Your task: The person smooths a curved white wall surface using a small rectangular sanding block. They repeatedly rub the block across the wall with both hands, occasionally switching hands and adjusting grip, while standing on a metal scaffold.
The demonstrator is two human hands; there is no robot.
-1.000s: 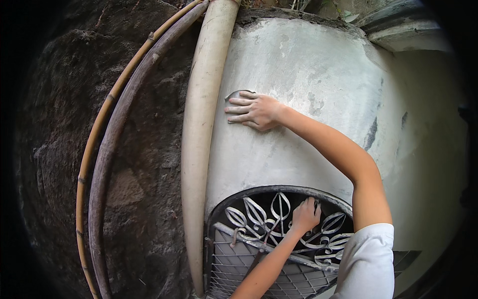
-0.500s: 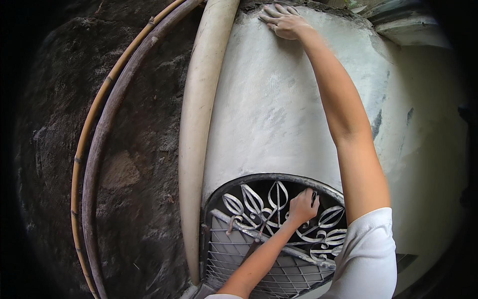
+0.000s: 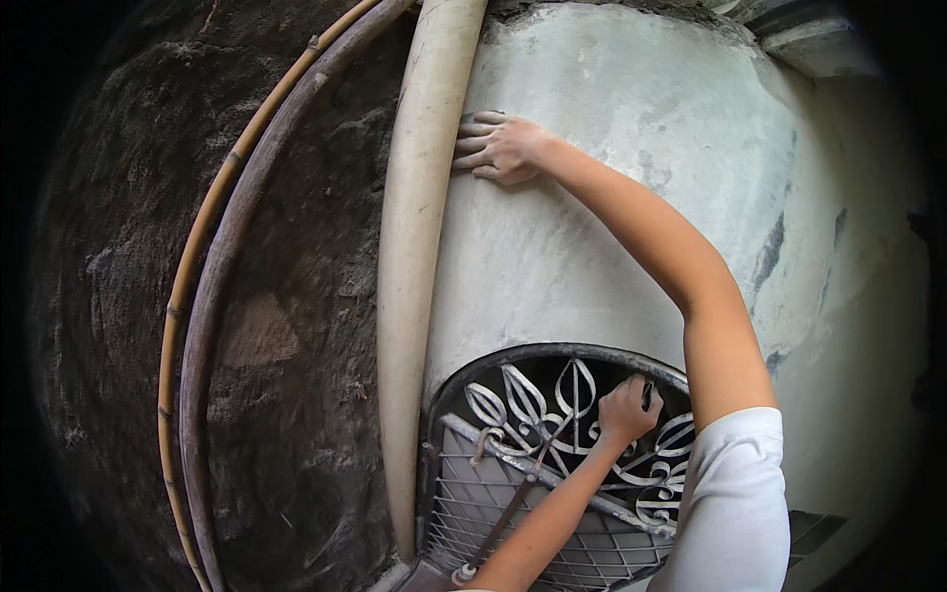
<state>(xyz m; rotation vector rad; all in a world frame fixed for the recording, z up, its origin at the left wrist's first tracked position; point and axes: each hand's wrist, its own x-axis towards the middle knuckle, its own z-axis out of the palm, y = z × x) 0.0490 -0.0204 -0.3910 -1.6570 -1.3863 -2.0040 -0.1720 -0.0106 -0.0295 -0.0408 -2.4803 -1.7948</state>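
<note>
My right hand (image 3: 505,148) lies flat on the white plastered wall (image 3: 621,237), fingers stretched out and pointing left. They look greyish and dusty, and their tips are at the right edge of a thick cream-coloured pipe (image 3: 419,237). Lower down, my left hand (image 3: 628,409) is closed around part of a metal grille (image 3: 575,388) with white leaf-shaped and curled bars. The bar inside that fist is mostly hidden by the fingers. A dark curved frame (image 3: 552,349) arches over the grille, and diagonal mesh (image 3: 464,483) fills its lower part.
Left of the pipe rises a rough dark wall (image 3: 286,414). A bamboo pole (image 3: 172,335) and a greyish-brown pole (image 3: 194,375) run along it, appearing bent. A pale ledge (image 3: 824,49) juts out at the upper right. A rusty rod (image 3: 508,508) slants across the mesh.
My right hand has come down from the wall's top edge and left to the pipe, still spread flat. My left hand keeps its grip on the grille. The whole view has shifted slightly.
</note>
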